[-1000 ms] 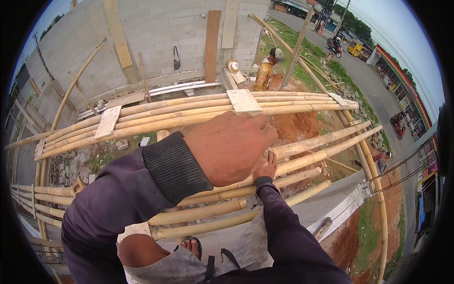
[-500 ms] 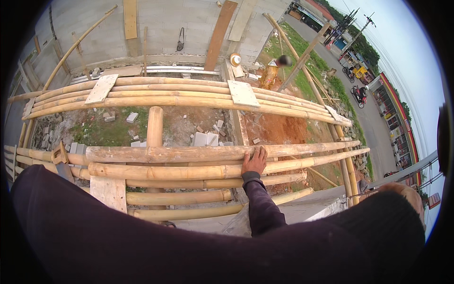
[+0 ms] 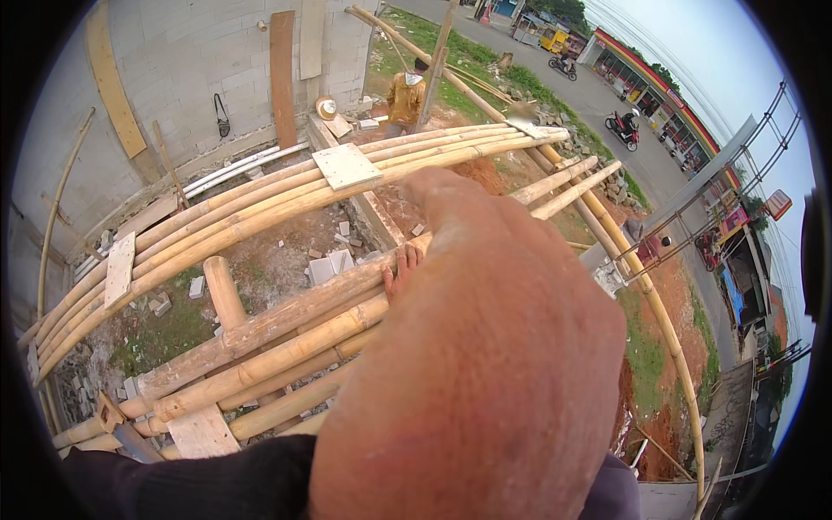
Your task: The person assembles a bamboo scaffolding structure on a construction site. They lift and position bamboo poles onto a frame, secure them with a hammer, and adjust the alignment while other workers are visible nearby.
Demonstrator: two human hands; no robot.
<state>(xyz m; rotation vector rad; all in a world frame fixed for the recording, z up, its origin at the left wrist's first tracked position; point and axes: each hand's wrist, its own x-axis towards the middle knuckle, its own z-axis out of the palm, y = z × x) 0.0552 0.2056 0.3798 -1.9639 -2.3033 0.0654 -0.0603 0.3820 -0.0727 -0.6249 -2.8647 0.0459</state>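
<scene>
My left hand point(image 3: 485, 338) is very near the camera and fills the middle of the view, its back toward me and its fingers hidden. A dark ribbed cuff point(image 3: 234, 477) shows beside its wrist. Behind it, my right hand point(image 3: 403, 267) rests on a thick bamboo pole point(image 3: 277, 321), fingers laid over the top; the palm and forearm are covered by my left hand. More bamboo poles point(image 3: 286, 355) lie alongside on the near side. A handsaw point(image 3: 111, 414) with a wooden handle stands among them at lower left, near a plywood piece point(image 3: 204, 432).
Across a gap runs another row of bamboo poles point(image 3: 251, 212) with plywood pieces point(image 3: 347, 165) on it. Below lie pale blocks point(image 3: 329, 264) on soil. A person point(image 3: 405, 100) stands beyond, near a block wall point(image 3: 191, 69). A road with motorcycles point(image 3: 622, 128) passes at right.
The view has turned to the right and tilted. My left hand has swung in front of the camera. My right hand stays on the pole. The bent-over person beyond now stands upright.
</scene>
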